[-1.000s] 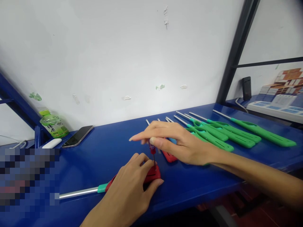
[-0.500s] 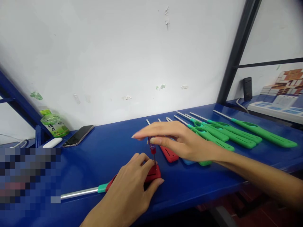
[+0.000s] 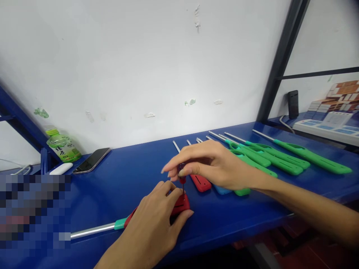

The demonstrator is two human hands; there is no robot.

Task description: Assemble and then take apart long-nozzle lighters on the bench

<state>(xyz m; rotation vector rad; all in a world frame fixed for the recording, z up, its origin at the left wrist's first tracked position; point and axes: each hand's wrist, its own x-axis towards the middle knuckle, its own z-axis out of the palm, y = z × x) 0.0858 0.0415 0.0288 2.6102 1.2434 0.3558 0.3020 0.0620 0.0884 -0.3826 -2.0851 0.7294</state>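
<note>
My left hand (image 3: 154, 220) is closed over a red long-nosed gas lighter (image 3: 181, 205), pressing it flat on the blue table (image 3: 131, 175). The lighter's metal tube points left, joined to the handle by a teal collar. In my right hand (image 3: 213, 164) is a small screwdriver (image 3: 183, 180) with a red and dark handle, held upright between curled fingers. Its thin shaft goes down to the end of the red handle, beside my left fingertips. Whether the tip sits in a screw is too small to tell. My right palm hides the top of the screwdriver.
Several green lighters (image 3: 311, 155) lie in a row at the right. Another red lighter (image 3: 201, 183) and a blue one (image 3: 223, 189) rest behind my right hand. A phone (image 3: 92, 160), a white oval object (image 3: 61, 169) and a green bottle (image 3: 63, 145) are at the left.
My right hand's fingers have curled in around the screwdriver handle; they were stretched out over it before. My left hand and the red lighter have stayed in place.
</note>
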